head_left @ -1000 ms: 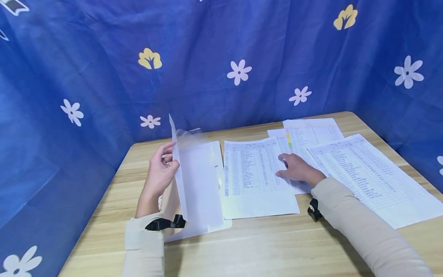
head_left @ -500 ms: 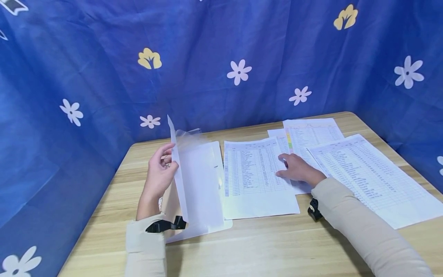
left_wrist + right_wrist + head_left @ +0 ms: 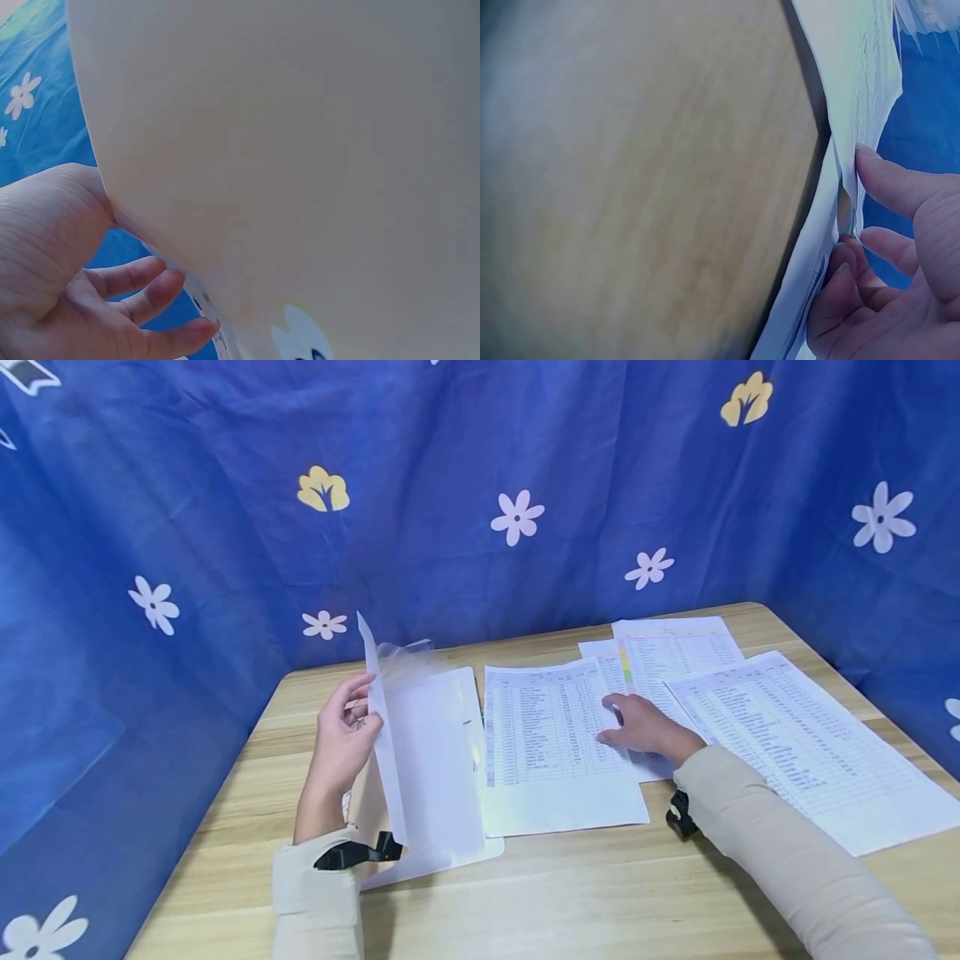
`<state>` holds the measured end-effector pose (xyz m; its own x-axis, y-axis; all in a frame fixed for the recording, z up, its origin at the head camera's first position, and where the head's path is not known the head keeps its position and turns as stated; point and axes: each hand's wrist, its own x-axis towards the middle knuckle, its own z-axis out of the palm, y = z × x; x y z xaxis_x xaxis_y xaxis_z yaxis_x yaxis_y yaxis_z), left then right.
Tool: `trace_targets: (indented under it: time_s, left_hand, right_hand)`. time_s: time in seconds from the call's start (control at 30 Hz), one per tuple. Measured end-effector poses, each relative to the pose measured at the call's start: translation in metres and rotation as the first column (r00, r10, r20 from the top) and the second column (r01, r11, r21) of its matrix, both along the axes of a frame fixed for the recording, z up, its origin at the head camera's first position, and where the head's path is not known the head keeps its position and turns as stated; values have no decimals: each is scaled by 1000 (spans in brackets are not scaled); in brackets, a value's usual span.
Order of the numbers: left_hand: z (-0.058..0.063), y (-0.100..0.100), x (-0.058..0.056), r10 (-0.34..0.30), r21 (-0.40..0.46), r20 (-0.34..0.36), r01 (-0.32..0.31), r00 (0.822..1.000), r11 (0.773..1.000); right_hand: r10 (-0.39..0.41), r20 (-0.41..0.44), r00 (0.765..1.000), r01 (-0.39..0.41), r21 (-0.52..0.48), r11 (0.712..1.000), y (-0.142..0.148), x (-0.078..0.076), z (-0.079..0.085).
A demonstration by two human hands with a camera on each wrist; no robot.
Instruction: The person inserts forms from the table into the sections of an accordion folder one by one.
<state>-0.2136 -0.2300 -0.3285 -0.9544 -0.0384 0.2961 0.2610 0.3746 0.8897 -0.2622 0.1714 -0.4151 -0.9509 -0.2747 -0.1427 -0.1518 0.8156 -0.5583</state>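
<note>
In the head view my left hand holds up the cover of a white folder, its thumb and fingers at the cover's outer edge. The left wrist view shows this pale cover hiding the thumb tip. A clear plastic flap stands inside the folder, over white paper or lining. To the right, my right hand has thumb and index finger on the right edge of a printed table sheet. In the right wrist view that sheet's edge bulges between thumb and fingers.
A large printed sheet lies at the right, under the right forearm. Behind the right hand, another printed sheet overlaps one with coloured marks. The wooden table ends against a blue flowered curtain.
My left hand and the cover it holds have tipped very slightly to the left. The right hand and the printed sheets have stayed in place.
</note>
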Motion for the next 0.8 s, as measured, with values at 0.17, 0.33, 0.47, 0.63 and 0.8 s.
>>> trace_targets:
  time_s: [0.17, 0.33, 0.47, 0.63, 0.8]
  left_hand:
    - [-1, 0, 0, -2, 9, -1, 2, 1000, 1000]
    - [-2, 0, 0, -8, 17, -3, 8, 1000, 1000]
    - [-2, -1, 0, -11, 22, -13, 11, 1000, 1000]
    - [-2, -2, 0, -16, 26, -21, 17, 1000, 1000]
    - [-4, -1, -1, -17, 33, -20, 18, 1000, 999]
  right_hand:
    - [-11, 0, 1000, 11, 0, 1000, 0, 1, 0]
    - [-37, 24, 999, 37, -10, 999, -1, 1, 0]
    - [-59, 45, 997, 60, -23, 998, -2, 1, 0]
    - [-60, 25, 998, 61, -37, 997, -1, 0, 0]
    - [-46, -18, 999, 45, -71, 996, 2, 0, -2]
